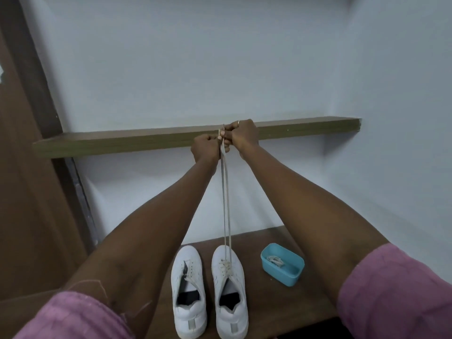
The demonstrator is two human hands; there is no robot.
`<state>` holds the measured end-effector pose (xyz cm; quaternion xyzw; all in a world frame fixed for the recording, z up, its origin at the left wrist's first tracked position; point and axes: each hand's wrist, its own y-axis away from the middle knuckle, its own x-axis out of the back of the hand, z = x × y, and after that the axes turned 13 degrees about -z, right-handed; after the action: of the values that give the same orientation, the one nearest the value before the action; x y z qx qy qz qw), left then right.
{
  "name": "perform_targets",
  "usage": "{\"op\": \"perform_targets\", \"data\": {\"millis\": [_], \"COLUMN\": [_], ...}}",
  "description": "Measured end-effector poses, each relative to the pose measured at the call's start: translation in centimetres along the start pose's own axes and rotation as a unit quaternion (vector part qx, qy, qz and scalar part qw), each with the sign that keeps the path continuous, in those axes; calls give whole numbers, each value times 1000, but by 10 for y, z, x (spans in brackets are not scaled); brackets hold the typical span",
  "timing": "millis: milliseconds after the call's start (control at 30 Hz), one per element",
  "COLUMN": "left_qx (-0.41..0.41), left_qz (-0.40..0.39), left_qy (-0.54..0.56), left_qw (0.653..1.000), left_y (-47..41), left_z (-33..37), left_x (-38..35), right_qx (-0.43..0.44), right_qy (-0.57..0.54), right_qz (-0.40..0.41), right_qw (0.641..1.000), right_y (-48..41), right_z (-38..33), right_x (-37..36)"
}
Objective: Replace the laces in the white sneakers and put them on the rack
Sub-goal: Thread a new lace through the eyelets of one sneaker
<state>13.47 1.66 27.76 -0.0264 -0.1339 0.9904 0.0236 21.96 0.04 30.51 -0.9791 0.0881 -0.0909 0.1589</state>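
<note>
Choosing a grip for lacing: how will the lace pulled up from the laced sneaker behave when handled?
Probably floppy: the lace runs straight only because the left hand and right hand pull it taut. Likely light, being thin and flat.

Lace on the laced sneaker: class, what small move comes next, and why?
Probably lower the ends and cross them at the shoe: left hand and right hand pinch both ends of the lace together, taut above the laced sneaker, so the lengths look evened.
</note>
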Motion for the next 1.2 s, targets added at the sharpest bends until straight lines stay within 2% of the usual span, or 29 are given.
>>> {"op": "perform_targets", "data": {"millis": [133,200,267,400,533,567,700,900,967,1000,1033,1067,1100,1133,1200], "left_qx": [-5,-6,-10,-27,-49,-53,-59,-45,-28,-9,10,29,43,56,82], "left_qz": [16,20,18,-3,-28,-35,-76,-174,-248,-294,-336,-363,-376,-373,-331], "left_qy": [-15,12,35,46,41,37,-10,-66,-180,-270,-370,-440,-478,-490,-504], "left_qw": [1000,1000,999,999,998,997,995,982,951,917,866,820,793,786,794], "left_y": [0,-3,-5,-4,-1,0,9,22,21,19,18,15,15,16,22], "left_z": [2,0,-3,-6,-10,-11,-22,-64,-84,-97,-109,-123,-135,-150,-176], "left_x": [0,1,2,-3,-19,-25,-56,-87,-85,-80,-72,-63,-52,-39,-13], "right_qx": [22,-7,-58,-178,-215,-219,-240,-269,-285,-292,-299,-309,-320,-336,-370], "right_qy": [-42,-4,29,128,261,271,194,114,72,49,29,9,-14,-42,-87], "right_qz": [-11,-32,-98,-252,-321,-325,-311,-276,-256,-244,-231,-221,-213,-207,-204], "right_qw": [999,999,993,942,885,879,899,916,921,923,925,925,923,918,902], "right_y": [7,19,35,72,104,108,114,110,109,108,107,106,107,107,107], "right_z": [26,49,79,147,204,214,231,246,252,256,259,263,264,267,275], "right_x": [-5,-7,-7,-8,-17,-20,-27,-23,-20,-19,-18,-17,-16,-16,-16]}}
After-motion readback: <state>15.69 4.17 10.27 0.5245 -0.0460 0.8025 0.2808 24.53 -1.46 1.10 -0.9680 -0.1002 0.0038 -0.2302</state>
